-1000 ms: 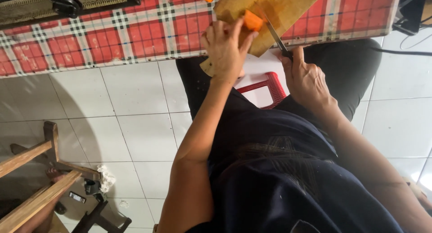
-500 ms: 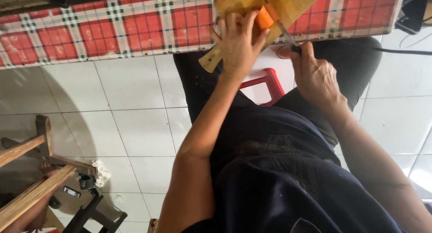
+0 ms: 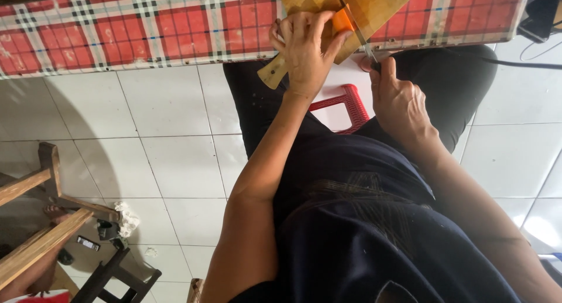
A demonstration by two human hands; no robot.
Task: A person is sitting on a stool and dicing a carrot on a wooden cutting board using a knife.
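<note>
— What's on the counter point(image 3: 146, 28) with the red plaid cloth?
— A wooden cutting board point(image 3: 363, 10), jutting past the edge. The left hand point(image 3: 307, 48) pins an orange piece point(image 3: 342, 22) on it.
— And the right hand point(image 3: 401, 101)?
— Clenched around a knife point(image 3: 357, 31), blade against the piece.

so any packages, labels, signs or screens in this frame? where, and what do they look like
No clear package, sign or screen in view.
Possible label: small dark rectangular tag with a pale mark, on the floor at lower left beside the wooden frame; too small to tell more.
Dark object: upper right corner by the checked table, with a black cable; cut off, cannot tell if it is a screen.
</note>
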